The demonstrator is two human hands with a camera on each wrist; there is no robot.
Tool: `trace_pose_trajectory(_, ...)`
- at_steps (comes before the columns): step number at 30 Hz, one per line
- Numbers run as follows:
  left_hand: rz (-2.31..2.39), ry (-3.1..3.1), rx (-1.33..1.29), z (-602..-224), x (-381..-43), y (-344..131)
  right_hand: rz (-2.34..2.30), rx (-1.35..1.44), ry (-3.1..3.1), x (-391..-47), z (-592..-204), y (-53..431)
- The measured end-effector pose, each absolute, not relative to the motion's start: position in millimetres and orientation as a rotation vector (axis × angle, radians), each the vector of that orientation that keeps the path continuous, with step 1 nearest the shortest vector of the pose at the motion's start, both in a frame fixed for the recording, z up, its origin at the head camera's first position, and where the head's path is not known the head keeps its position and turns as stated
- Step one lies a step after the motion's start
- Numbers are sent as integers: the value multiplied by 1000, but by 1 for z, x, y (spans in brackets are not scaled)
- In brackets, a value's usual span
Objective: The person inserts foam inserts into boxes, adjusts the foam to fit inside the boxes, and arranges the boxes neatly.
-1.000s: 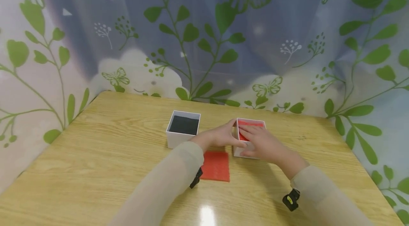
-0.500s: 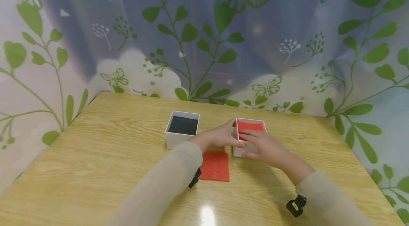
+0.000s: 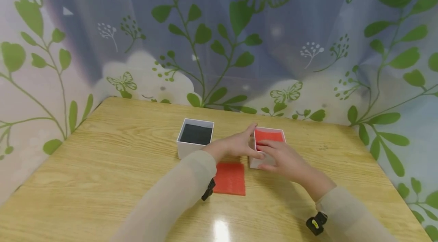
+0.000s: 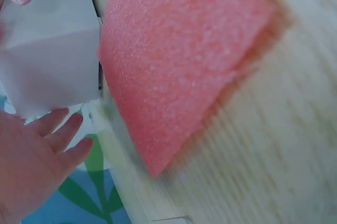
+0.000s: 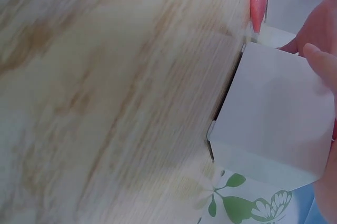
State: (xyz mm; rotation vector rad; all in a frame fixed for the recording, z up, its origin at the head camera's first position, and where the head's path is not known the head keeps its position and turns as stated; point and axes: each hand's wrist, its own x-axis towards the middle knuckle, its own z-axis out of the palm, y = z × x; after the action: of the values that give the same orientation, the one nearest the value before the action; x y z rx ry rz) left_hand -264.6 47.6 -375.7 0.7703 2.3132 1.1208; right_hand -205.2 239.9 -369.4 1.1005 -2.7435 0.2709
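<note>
On the right, a white open-topped box [image 3: 261,161] has a red sheet [image 3: 268,135] inside it. My left hand [image 3: 239,145] rests at the box's left side, thumb by the front rim and a finger raised at the back corner. The left wrist view shows its fingers [image 4: 63,132] straight and spread beside the wall. My right hand [image 3: 285,156] reaches over the front rim. Its fingers rest on the red sheet inside, tips partly hidden, and its thumb lies against the outer front wall. A second red sheet [image 3: 230,179], soft and textured, lies flat near my left wrist.
Another white box [image 3: 186,150] stands to the left, with a black sheet [image 3: 196,134] inside; my left forearm passes close to it. Everything sits on a wood-grain table [image 3: 113,154]. A leaf-patterned curtain [image 3: 219,44] hangs behind the table's back edge.
My right hand has drawn back slightly toward me, showing more of the red sheet in the box. A left finger has lifted at the back corner. Both boxes stay in place.
</note>
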Motion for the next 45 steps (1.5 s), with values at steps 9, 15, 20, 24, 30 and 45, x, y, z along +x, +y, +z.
trace_pose_trajectory(9, 1050, 2351, 788, -366, -267, 49, 470, 1084, -2746, -205, -367, 242)
trace_pose_trajectory(15, 1056, 2329, 766, -368, -268, 48, 480, 1103, -2732, -206, -368, 240)
trace_pose_trajectory(20, 1076, 2319, 753, -367, -269, 48, 455, 1080, -2728, -207, -368, 239)
trace_pose_trajectory(24, 1077, 2328, 735, -367, -269, 47, 483, 1050, -2776, -206, -365, 240)
trace_pose_trajectory(30, 1103, 2318, 740, -368, -268, 47, 296, 924, -2829, -202, -356, 250)
trace_pose_trajectory(45, 1159, 2292, 721, -370, -268, 48, 6, 940, -2691, -200, -347, 267)
